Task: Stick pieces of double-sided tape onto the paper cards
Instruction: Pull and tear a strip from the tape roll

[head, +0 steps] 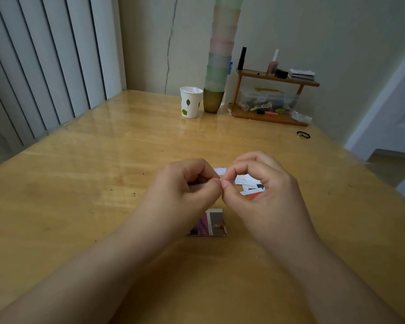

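1. Head view: the left hand (188, 183) and right hand (262, 183) meet above the middle of the wooden tabletop (80, 183), fingertips touching.
2. Both hands have curled fingers, and thumb and forefinger of each pinch the same small whitish piece of double-sided tape (221, 180); it is too small to tell more about it.
3. A printed paper card (211, 222) lies flat on the tabletop just below the hands, partly covered by the left wrist.
4. More paper cards (249, 184) lie in a loose overlapping heap behind the right hand, seen through the ring of its fingers.
5. A white strip (220, 170) lies on the tabletop just beyond the fingertips.
6. At the far edge stand a paper cup (190, 102) with green leaf prints and, just beside it, a tall stack of pastel cups (219, 57) in a gold base.
7. To the right of these is a small wooden shelf (276, 78) with bottles on top and a clear box below; a black hair tie (303, 134) lies near it.
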